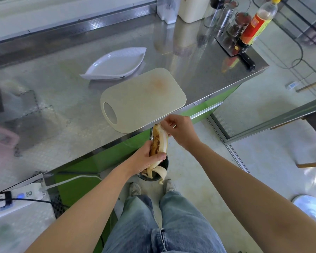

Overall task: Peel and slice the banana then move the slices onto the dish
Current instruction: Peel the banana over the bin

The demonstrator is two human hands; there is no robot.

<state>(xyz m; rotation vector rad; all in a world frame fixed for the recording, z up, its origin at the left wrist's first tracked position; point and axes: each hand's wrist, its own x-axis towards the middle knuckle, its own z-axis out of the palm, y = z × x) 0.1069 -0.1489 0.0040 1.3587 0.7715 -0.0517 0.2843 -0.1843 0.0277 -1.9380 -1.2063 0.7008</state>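
Fingers point(167, 123) of right hand point(181, 133) pinch peel point(165, 137) at banana point(156, 143) tip; left hand point(144, 158) grips lower half. Peeling partial; slicing, transfer to dish point(117, 64) pending.

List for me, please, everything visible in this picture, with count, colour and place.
banana: one, yellow with brown spots, partly peeled, held off the counter's near edge
cutting board: one, beige, at the counter's near edge
dish: one, white, behind the board
knife: one, black handle, counter's right end
sauce bottle: one, red label, yellow cap, by the knife
counter: one, steel
bin: one, dark, under the banana
left hand: grips the banana's lower part
right hand: pinches peel at the top
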